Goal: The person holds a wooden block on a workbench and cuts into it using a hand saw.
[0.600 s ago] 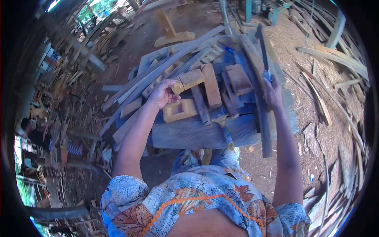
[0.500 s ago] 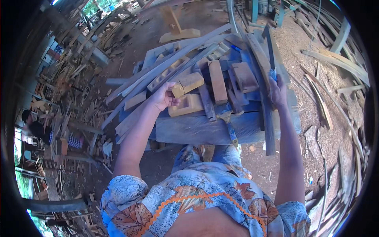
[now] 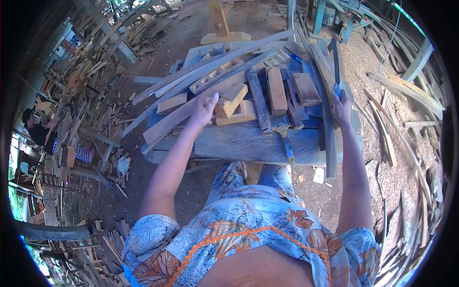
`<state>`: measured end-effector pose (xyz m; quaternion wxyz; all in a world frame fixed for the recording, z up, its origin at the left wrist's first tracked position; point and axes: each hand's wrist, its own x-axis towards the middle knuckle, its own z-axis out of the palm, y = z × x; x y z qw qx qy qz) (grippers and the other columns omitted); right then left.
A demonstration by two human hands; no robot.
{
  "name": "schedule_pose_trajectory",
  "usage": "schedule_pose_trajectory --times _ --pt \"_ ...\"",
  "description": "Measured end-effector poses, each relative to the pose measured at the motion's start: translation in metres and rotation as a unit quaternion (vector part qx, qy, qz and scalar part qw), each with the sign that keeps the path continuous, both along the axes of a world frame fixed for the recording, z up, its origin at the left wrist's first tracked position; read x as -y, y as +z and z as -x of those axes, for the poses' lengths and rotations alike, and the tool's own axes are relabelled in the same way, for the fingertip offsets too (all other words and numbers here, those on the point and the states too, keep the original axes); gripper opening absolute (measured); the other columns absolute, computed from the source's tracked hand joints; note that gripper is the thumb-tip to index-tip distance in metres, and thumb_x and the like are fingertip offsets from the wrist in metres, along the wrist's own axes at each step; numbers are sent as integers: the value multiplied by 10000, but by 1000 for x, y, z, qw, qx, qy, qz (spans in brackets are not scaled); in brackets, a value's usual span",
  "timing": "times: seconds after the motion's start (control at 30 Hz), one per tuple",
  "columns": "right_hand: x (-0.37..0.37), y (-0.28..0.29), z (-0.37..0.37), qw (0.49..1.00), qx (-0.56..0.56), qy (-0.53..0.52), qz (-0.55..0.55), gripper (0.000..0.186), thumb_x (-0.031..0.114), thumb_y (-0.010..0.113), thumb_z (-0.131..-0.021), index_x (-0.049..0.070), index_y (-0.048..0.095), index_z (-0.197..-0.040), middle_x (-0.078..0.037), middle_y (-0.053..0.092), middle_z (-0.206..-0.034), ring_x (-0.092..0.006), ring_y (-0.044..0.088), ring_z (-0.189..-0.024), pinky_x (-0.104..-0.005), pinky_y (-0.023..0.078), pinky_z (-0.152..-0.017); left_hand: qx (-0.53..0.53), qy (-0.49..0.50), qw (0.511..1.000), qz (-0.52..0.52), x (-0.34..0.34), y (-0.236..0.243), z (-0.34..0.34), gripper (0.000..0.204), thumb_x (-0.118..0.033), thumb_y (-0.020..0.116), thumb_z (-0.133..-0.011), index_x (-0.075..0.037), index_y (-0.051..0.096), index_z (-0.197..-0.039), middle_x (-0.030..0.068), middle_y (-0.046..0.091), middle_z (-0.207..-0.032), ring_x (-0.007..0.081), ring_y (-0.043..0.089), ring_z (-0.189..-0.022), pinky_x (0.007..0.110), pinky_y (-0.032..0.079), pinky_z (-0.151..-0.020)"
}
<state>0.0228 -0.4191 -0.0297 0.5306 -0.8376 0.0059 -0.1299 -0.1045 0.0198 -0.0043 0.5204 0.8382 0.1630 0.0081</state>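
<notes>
By my left fingers (image 3: pixel 209 106) I count two yellowish wooden blocks (image 3: pixel 233 99), and in my right fingers (image 3: pixel 341 102) one blue-handled, long-bladed tool (image 3: pixel 336 71). My one desk (image 3: pixel 229 143) carries two reddish-brown wooden blocks (image 3: pixel 276 91), one brush-like tool (image 3: pixel 287 142) and one blue pen-shaped stick (image 3: pixel 296 58). Beyond it I count one footed wooden post (image 3: pixel 218 21), and one other person (image 3: pixel 39 134).

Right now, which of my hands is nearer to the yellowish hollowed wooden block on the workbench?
Left. Your left hand is just left of the hollowed wooden block; your right hand is well off to its right, holding the blue-handled blade.
</notes>
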Motion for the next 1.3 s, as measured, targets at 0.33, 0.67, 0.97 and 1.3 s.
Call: schedule_pose_trajectory --times 0.33,0.67,0.97,1.3 --pt "-121 33 32 967 105 178 -146 222 218 557 -911 12 566 -990 -57 602 -833 -100 530 -702 -275 431 -621 140 18 951 -276 21 -36 3 729 -446 763 -662 23 470 -1137 225 582 -1077 357 575 -998 425 454 -861" --pt "-227 5 89 934 69 296 189 199 221 466 -922 28 499 -960 -177 604 -722 -330 614 -702 -421 463 -641 161 -29 959 -230 3 -44 -8 629 -320 788 -626 -1 491 -1080 200 588 -1045 336 584 -993 405 467 -837" --pt "-249 13 98 904 24 272 328 216 208 458 -869 21 521 -955 -218 642 -789 -369 645 -777 -476 495 -721 124 -30 976 -174 2 -39 -14 612 -278 792 -603 -3 479 -1051 179 572 -1008 333 572 -965 400 453 -841" --pt "-197 6 142 894 65 278 345 171 163 476 -861 19 484 -953 -200 610 -631 -368 628 -612 -474 499 -572 182 -23 967 -179 0 -52 -17 615 -263 780 -615 12 480 -1076 202 573 -1058 353 569 -1009 413 451 -837"
